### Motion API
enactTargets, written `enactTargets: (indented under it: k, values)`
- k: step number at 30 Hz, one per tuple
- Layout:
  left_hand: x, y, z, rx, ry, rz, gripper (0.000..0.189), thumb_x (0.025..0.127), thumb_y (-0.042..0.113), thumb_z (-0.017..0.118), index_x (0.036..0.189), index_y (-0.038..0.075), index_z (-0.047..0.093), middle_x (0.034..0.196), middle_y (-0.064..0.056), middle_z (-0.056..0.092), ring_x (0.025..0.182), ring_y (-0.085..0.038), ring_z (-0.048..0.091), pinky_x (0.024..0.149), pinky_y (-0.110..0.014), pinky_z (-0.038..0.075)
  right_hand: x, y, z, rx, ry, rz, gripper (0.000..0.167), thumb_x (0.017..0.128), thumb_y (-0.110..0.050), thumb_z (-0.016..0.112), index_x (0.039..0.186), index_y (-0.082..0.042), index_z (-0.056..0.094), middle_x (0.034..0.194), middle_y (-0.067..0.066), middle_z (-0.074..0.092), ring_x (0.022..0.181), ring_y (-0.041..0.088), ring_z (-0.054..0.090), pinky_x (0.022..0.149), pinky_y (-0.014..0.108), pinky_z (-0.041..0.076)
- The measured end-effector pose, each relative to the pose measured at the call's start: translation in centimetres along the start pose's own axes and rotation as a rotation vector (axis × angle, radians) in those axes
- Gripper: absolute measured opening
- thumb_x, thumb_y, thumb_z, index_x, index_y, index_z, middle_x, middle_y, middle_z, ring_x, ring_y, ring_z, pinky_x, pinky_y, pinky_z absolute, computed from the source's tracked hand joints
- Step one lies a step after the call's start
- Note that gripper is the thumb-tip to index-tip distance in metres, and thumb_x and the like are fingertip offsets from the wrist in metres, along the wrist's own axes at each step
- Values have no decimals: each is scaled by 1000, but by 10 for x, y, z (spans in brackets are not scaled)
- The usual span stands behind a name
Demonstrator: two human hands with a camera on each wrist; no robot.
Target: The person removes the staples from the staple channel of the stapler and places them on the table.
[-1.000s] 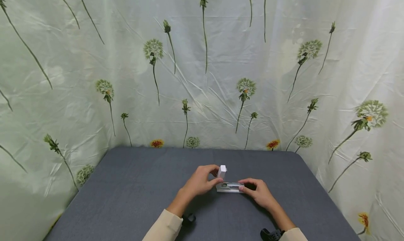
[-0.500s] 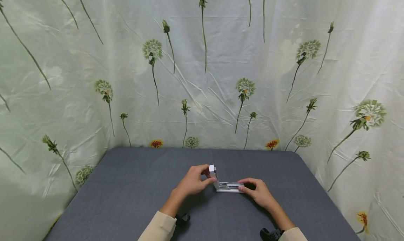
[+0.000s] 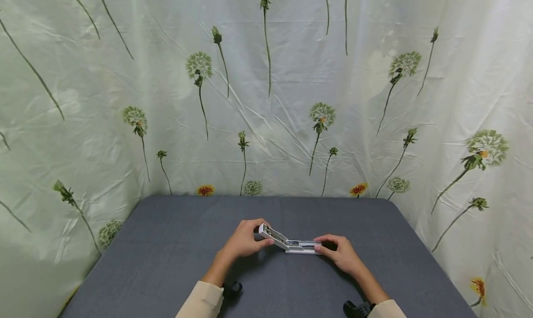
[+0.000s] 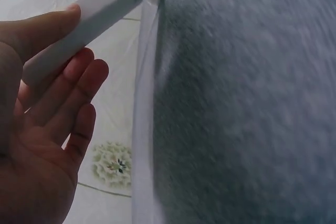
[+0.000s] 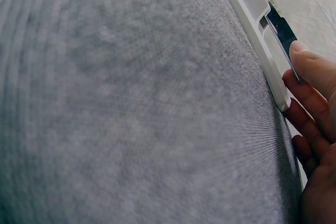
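Note:
A white stapler lies on the grey table, folded wide apart at its hinge. My left hand pinches the free end of its top arm, which slants up to the left. In the left wrist view the thumb presses one side of that arm, with fingers curled on the other. Over at the base's right end, my right hand grips the stapler between thumb and fingers. The right wrist view shows the thumb on the dark metal staple channel above the white base.
Grey cloth covers the table. Behind it and at both sides hangs a pale curtain printed with dandelions. Black straps sit at both wrists, below cream sleeves.
The stapler's top arm has swung from upright down to the left, and my left hand has moved left with it. My right hand has stayed at the base.

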State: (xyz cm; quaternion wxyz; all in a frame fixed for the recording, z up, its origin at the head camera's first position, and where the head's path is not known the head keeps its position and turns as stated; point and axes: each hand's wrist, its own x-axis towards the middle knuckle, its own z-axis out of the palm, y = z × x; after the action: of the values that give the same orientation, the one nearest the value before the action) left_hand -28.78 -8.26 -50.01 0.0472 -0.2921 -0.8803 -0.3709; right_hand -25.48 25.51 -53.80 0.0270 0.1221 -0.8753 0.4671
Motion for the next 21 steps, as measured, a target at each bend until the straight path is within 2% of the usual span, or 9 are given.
enactTargets:
  k: [7, 15, 21]
  values:
    - [-5, -10, -1, 32, -31, -57, 26, 87, 38, 84, 105, 23, 71, 88, 13, 66, 75, -5, 53, 71, -25, 46, 0, 0, 0, 10, -3, -4, 21, 91, -32, 80, 108, -20, 79, 109, -1, 77, 99, 5, 65, 87, 24, 51]
    - [-7, -13, -2, 31, -70, -79, 25, 87, 37, 84, 102, 23, 71, 86, 11, 66, 69, -4, 52, 66, -25, 46, 0, -1, 1, -2, -9, -11, 23, 91, -34, 79, 109, -19, 79, 109, -1, 77, 98, 4, 64, 87, 24, 50]
    - [-6, -14, 0, 63, -70, -73, 24, 86, 37, 84, 101, 23, 71, 87, 11, 67, 71, -3, 53, 68, -25, 46, 0, -1, 1, 4, 3, -1, 21, 91, -33, 80, 108, -21, 79, 109, -2, 77, 99, 5, 65, 88, 24, 50]
